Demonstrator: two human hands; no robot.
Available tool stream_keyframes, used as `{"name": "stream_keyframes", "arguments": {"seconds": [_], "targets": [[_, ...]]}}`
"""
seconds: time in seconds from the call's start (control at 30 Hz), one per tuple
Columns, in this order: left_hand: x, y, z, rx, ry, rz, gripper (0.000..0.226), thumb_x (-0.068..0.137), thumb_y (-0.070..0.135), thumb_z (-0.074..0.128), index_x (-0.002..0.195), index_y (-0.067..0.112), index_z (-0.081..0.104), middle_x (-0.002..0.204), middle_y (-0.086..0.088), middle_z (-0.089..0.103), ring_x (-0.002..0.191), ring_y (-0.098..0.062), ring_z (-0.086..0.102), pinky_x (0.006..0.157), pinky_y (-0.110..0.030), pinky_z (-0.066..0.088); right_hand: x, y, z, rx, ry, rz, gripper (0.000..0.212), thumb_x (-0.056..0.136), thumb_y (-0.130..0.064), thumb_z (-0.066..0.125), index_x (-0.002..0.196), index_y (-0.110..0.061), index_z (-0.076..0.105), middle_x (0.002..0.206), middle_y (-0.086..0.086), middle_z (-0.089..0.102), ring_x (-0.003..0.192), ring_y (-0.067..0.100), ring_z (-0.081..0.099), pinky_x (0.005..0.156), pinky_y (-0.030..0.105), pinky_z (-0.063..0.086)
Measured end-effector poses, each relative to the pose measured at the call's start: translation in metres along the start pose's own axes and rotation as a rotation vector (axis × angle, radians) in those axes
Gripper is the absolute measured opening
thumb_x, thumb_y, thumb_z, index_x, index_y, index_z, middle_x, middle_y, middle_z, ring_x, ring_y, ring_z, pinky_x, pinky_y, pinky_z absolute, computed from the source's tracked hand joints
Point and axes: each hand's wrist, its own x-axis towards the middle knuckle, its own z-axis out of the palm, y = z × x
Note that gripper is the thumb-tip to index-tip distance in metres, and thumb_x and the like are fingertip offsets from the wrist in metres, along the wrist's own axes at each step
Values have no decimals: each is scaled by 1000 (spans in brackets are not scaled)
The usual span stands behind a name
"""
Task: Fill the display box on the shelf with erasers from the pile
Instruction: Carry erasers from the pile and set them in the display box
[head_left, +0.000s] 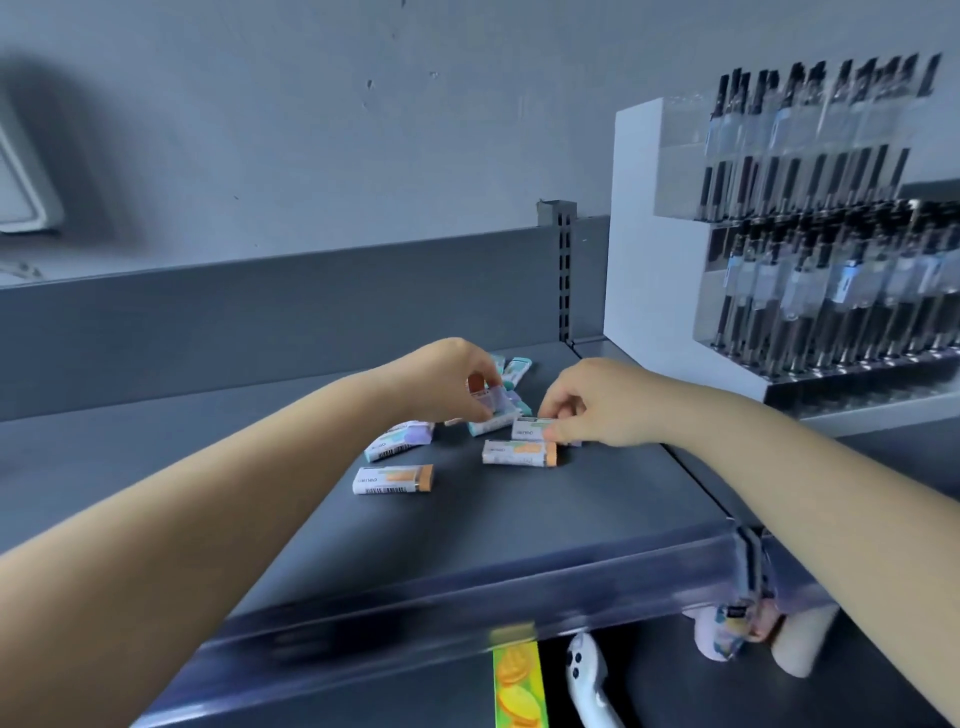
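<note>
Left hand grip pinches erasers, partly hidden; right hand grip pinches eraser; frame blurred.

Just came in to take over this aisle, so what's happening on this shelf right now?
A person is gathering loose erasers scattered on the grey shelf. The left hand grips a few wrapped erasers lifted from the pile, and the right hand pinches another one lying flat. Several remain loose on the shelf. A white pen display stands to the right. No eraser display box shows in this view.
</note>
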Motion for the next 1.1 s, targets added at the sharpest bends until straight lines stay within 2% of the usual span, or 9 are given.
{"name": "stream_keyframes", "arguments": {"seconds": [0.17, 0.3, 0.37, 0.47, 0.5, 0.57, 0.7, 0.83, 1.1], "targets": [[-4, 5, -6, -109, 105, -23, 17, 78, 13, 67, 95, 11, 63, 71, 10, 55, 67, -14, 51, 65, -25, 43, -2, 1, 1, 41, 72, -25, 9, 82, -24, 65, 89, -21, 59, 76, -10, 56, 64, 3, 48, 57, 17, 36], [-17, 5, -15, -226, 244, -57, 19, 82, 15, 65, 99, 14, 58, 80, 10, 60, 68, -6, 56, 64, -14, 43, -4, -3, -3, 113, 223, -34, 22, 90, -22, 55, 109, -15, 60, 87, -6, 54, 81, 13, 50, 73, 24, 40], [-29, 4, -18, -299, 311, -94, 23, 84, 15, 64, 107, 15, 59, 88, 3, 63, 71, -10, 58, 69, -15, 45, -4, -9, -5, 114, 271, -80, 21, 92, -20, 50, 106, -11, 63, 86, -3, 56, 77, 14, 49, 66, 22, 37], [-55, -1, -20, -408, 408, -180, 18, 85, 15, 62, 103, 19, 64, 84, 2, 61, 69, -12, 54, 56, -6, 40, -7, -25, -2, 262, 342, -120, 15, 90, -19, 53, 95, -18, 66, 72, -12, 57, 64, 3, 49, 55, 8, 35], [-65, -4, -20, -456, 443, -208, 16, 84, 15, 63, 99, 20, 64, 82, 5, 61, 68, -10, 54, 54, -6, 40, -7, -31, 0, 339, 356, -135, 13, 88, -19, 55, 94, -20, 67, 72, -13, 59, 66, 3, 52, 57, 6, 36], [-87, -11, -21, -539, 517, -263, 12, 82, 14, 65, 92, 22, 63, 79, 8, 60, 64, -6, 57, 54, -11, 42, -7, -47, 7, 476, 367, -168, 10, 85, -17, 60, 90, -18, 68, 77, -9, 64, 71, 7, 57, 65, 15, 41], [-141, -29, -27, -671, 639, -358, 7, 82, 9, 65, 87, 12, 61, 76, 2, 62, 45, 2, 54, 46, -12, 39, -5, -90, 18, 674, 311, -225, 7, 79, -13, 64, 85, -14, 66, 82, -2, 70, 72, 11, 61, 66, 18, 46], [-201, -57, -33, -758, 714, -449, 10, 81, 7, 67, 79, 9, 57, 75, -8, 69, 56, -11, 63, 51, -22, 42, 2, -145, 36, 812, 193, -285, 10, 72, -9, 67, 80, -11, 62, 78, 4, 70, 64, 12, 58, 67, 31, 45], [-332, -118, -53, -868, 855, -611, 15, 77, 1, 69, 77, 7, 55, 64, -5, 71, 53, -12, 66, 47, -19, 48, 12, -273, 87, 963, 47, -424, 18, 74, -5, 68, 75, -15, 54, 73, 3, 68, 66, 16, 60, 64, 26, 46]]}}
